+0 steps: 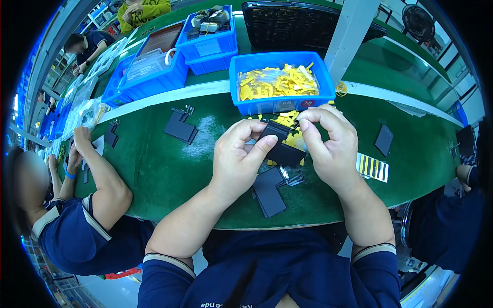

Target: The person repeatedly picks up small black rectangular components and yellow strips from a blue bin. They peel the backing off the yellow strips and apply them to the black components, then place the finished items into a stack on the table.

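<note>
My left hand holds a flat black piece that looks like a pouch battery cell, thumb on its face and fingers behind. The piece is tilted over the table. At its upper right end, the thumb and forefinger of my right hand are pinched together; what they grip is too small to make out. Beneath and behind my hands lies a loose heap of yellow strips. Closer to the table's front edge rests a stack of dark L-shaped cells, with thin metal tabs beside it.
Behind my hands stands a blue bin of yellow strips, near a white post. More dark cells lie left, another right, by a striped sheet. Blue crates stand back left. A co-worker's arm reaches in at left.
</note>
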